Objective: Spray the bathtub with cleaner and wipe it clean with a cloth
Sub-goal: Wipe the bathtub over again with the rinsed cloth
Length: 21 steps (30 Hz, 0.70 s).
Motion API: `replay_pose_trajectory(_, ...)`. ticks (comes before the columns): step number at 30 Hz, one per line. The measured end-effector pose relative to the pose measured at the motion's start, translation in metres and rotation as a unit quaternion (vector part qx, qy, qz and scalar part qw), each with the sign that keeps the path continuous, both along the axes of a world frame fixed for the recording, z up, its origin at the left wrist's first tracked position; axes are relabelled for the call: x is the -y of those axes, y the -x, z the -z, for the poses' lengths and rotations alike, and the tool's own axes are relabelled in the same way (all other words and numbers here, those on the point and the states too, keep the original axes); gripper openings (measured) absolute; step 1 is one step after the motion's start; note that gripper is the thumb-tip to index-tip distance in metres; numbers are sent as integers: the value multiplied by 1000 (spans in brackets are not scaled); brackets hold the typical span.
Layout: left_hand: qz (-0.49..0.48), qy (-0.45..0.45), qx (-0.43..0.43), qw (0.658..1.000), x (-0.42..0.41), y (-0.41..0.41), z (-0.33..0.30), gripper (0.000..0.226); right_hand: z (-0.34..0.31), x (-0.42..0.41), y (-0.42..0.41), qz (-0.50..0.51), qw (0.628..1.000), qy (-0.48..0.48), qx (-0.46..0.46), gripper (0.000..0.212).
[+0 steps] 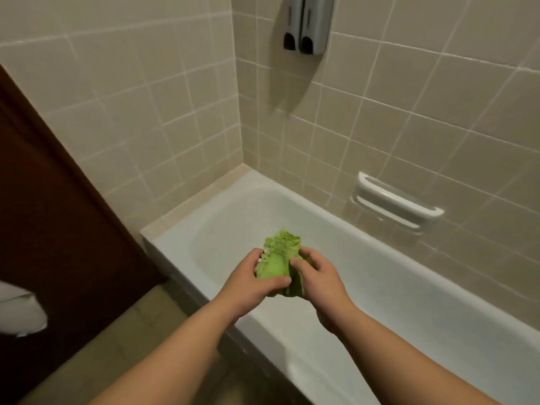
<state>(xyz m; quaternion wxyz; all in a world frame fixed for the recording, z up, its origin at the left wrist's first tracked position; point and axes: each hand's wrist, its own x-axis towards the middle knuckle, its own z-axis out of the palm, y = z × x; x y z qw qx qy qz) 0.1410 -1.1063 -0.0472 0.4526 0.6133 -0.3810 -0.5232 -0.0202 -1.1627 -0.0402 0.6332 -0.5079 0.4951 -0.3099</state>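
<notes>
My left hand and right hand both grip the green cloth, fingers curled into it from either side, thumbs on top; I judge I'm bunching or folding it into a pad that will wipe well. The cloth sits between the hands, held in the air above the bathtub, whose white basin lies just beyond and below them, so drips fall inside. No cleaner bottle shows. Farther off, a soap dish and wall dispensers hang on the tiles.
</notes>
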Motion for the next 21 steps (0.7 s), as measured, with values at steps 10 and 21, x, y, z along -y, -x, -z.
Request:
replay_pose_trajectory(10,-145,-2,-216,965,-48,-191,-12,58,-24,-21,-196,-64,996,-52,40,15)
replay_pose_trajectory(21,-226,39,-183,956,5,-265,-33,32,-32,34,-310,-120,990,-44,63,30)
